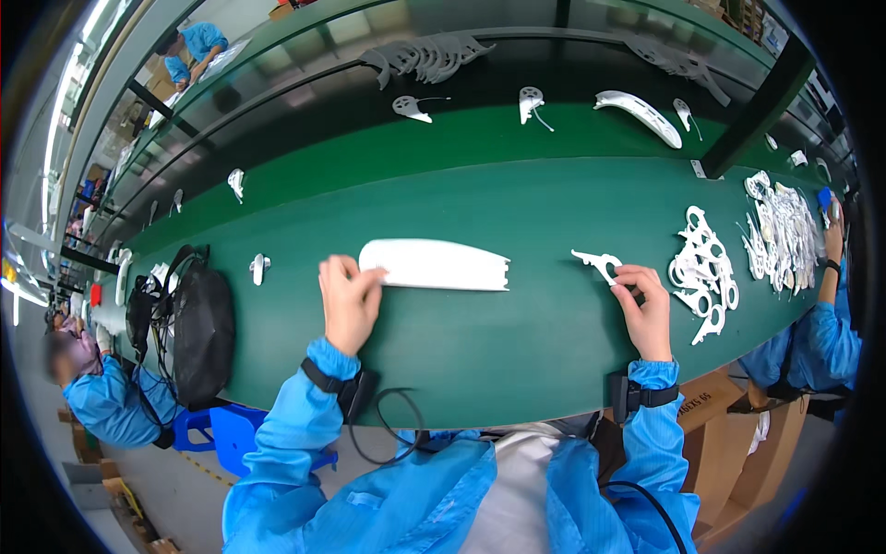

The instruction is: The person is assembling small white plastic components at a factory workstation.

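Observation:
My left hand [350, 303] pinches the rounded left end of a long white plastic cover [441, 264], between thumb and fingers. The cover lies across the green tabletop, its notched end to the right. In my right hand [644, 307] is a small white plastic bracket [595, 262] with a ring-shaped part and a thin arm that points left. Thumb and fingers close on its ring end. Just right of that hand lies a pile of similar white ring brackets [703, 263].
Beyond them sits a heap of white parts with wires [784, 235], beside a co-worker's hand [834, 231]. A black bag [203, 328] is on the left, near a small white part [259, 269]. White parts, including a curved cover [639, 117], lie on the far green strip. A dark post [757, 106] stands far right.

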Action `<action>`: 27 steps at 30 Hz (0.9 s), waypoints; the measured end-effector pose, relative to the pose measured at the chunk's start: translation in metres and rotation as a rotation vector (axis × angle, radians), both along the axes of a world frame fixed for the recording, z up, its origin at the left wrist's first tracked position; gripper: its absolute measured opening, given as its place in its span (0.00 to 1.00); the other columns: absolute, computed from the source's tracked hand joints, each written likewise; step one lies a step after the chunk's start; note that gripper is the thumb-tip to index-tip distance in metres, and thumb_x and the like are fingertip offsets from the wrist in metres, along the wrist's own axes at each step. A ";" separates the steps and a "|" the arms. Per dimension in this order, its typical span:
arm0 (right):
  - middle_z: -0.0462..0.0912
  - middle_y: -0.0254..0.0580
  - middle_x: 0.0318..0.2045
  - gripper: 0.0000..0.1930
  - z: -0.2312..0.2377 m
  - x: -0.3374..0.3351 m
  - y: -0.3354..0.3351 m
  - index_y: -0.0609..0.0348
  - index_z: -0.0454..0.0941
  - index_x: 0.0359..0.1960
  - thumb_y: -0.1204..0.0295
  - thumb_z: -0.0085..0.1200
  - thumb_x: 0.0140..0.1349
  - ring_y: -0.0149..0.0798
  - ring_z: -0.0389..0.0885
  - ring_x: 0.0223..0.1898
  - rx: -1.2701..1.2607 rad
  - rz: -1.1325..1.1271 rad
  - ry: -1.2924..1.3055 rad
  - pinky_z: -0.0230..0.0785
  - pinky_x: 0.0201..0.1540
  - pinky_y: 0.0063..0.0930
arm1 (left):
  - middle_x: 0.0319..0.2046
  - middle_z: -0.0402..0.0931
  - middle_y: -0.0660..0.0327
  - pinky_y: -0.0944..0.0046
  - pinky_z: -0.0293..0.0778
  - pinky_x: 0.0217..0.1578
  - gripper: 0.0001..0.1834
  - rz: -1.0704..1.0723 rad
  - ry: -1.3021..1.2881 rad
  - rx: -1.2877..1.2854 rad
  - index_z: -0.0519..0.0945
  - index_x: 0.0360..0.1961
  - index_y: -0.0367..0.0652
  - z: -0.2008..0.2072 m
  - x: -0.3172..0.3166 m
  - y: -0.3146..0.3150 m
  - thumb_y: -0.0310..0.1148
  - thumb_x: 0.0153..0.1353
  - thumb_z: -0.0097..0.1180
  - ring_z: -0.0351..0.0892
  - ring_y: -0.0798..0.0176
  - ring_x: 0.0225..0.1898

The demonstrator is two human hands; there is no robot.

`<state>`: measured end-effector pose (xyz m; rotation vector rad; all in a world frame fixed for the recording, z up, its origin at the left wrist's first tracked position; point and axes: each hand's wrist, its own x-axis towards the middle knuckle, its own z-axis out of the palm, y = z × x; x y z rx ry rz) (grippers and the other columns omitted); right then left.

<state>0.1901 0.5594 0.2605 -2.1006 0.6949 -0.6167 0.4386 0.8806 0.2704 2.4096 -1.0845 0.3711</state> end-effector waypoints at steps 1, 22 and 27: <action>0.82 0.40 0.40 0.05 0.001 0.003 0.003 0.62 0.79 0.31 0.81 0.59 0.52 0.41 0.76 0.40 0.016 0.006 -0.024 0.68 0.38 0.30 | 0.34 0.66 0.57 0.57 0.65 0.45 0.13 0.060 -0.009 -0.080 0.81 0.37 0.45 -0.008 0.014 -0.004 0.21 0.48 0.61 0.64 0.51 0.40; 0.81 0.42 0.39 0.06 -0.005 0.000 0.009 0.63 0.76 0.33 0.82 0.57 0.54 0.40 0.76 0.42 0.145 0.031 -0.015 0.68 0.43 0.28 | 0.30 0.77 0.47 0.55 0.73 0.37 0.17 -0.206 0.750 -0.058 0.69 0.43 0.39 0.026 -0.004 -0.092 0.34 0.57 0.59 0.78 0.50 0.34; 0.80 0.45 0.39 0.05 -0.003 0.001 0.009 0.64 0.75 0.32 0.81 0.57 0.55 0.44 0.77 0.44 0.078 0.077 -0.021 0.69 0.47 0.31 | 0.37 0.78 0.51 0.61 0.71 0.44 0.32 -0.430 1.085 0.085 0.61 0.60 0.42 0.033 0.005 -0.076 0.24 0.55 0.58 0.77 0.58 0.41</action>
